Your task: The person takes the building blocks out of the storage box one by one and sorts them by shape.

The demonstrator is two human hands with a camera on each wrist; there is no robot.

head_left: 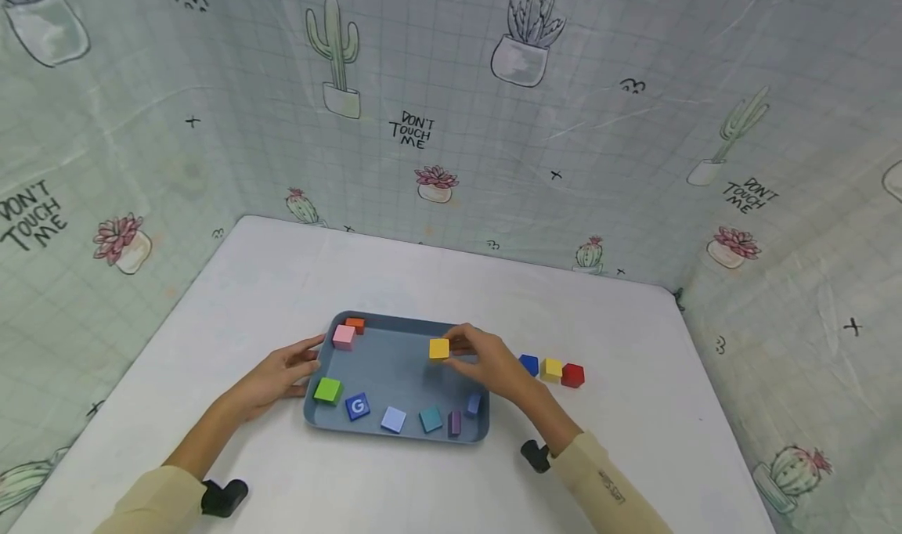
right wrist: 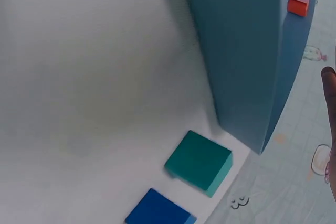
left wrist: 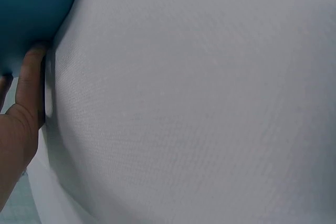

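Observation:
My right hand (head_left: 486, 359) pinches a yellow block (head_left: 439, 350) between thumb and fingertips, over the right part of a blue-grey tray (head_left: 384, 369). At the tray's left end, my left hand (head_left: 278, 373) touches the rim; the left wrist view has a finger (left wrist: 31, 80) against the tray's outer side. Pink (head_left: 344, 337) and orange (head_left: 355, 325) blocks sit in the tray's far left corner. Along the near side lie a green block (head_left: 328, 391), a blue block with a white G (head_left: 357, 406), a light blue one (head_left: 393, 420), a teal one (head_left: 431, 419) and a purple one (head_left: 454, 423).
Right of the tray, blue (head_left: 529, 364), yellow (head_left: 552, 369) and red (head_left: 573, 375) blocks stand on the white table (head_left: 606, 448). A teal block (right wrist: 199, 162) beside the tray shows in the right wrist view. Another blue block (head_left: 474, 403) lies in the tray's near right corner.

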